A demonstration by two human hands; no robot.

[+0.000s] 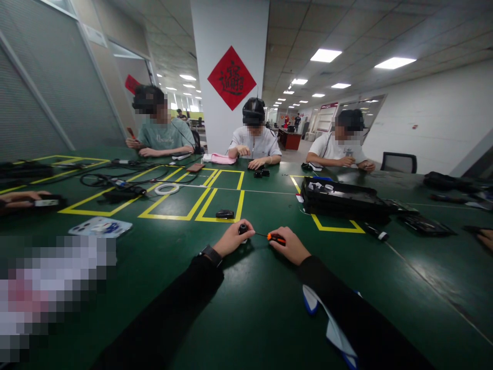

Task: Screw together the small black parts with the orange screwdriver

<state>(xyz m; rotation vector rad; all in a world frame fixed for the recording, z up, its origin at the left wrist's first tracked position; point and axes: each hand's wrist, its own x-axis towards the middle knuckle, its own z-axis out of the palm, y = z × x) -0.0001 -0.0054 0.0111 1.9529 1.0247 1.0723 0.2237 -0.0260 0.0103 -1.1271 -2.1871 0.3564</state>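
Observation:
My right hand is closed around the orange and black handle of a screwdriver. Its thin shaft points left, toward a small black cylindrical part that my left hand grips between thumb and fingers. The shaft's tip reaches my left fingers; whether it touches the part is hidden. Both hands are low over the green table. Just beyond my left hand, a black cylindrical piece lies on its side within a yellow tape outline.
A black open case stands at right, near a dark cylinder. Cables and a black adapter lie left, by a white cable coil. A blue-white cloth-like item lies under my right forearm. Several people sit around the table.

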